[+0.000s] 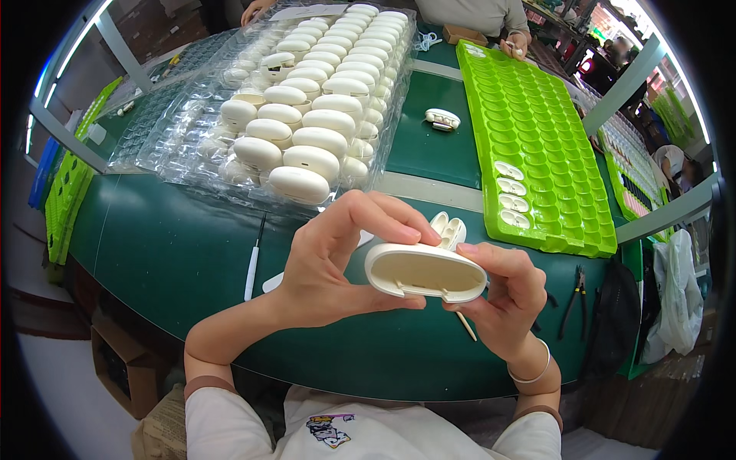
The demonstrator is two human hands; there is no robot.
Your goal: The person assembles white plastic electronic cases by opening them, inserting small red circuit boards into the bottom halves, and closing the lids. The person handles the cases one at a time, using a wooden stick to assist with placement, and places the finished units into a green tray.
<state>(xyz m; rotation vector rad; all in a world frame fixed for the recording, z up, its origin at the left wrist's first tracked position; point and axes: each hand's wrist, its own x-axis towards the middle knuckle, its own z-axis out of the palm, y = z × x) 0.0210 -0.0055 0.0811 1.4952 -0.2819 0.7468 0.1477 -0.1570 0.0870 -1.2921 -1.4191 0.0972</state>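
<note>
Both hands hold a hollow white oval shell (426, 274), seemingly an earbud case housing, above the front of the green table. Its open cavity faces me, and a notch shows along the lower rim. My left hand (326, 257) pinches its left side, thumb below and fingers above. At the right end, my right hand (506, 285) grips it between thumb and fingers. Just behind the shell, a white piece with two earbud-shaped wells (451, 230) shows between the fingertips; whether it touches the shell I cannot tell.
Clear plastic trays stacked with white cases (307, 162) stand at the back left. A lime-green tray (537, 153) at right carries several white inserts (514, 202). One case (442, 119) lies between them. A white-handled screwdriver (252, 268) and pliers (576, 303) flank my hands. Opposite, another person's hand (515, 46) works.
</note>
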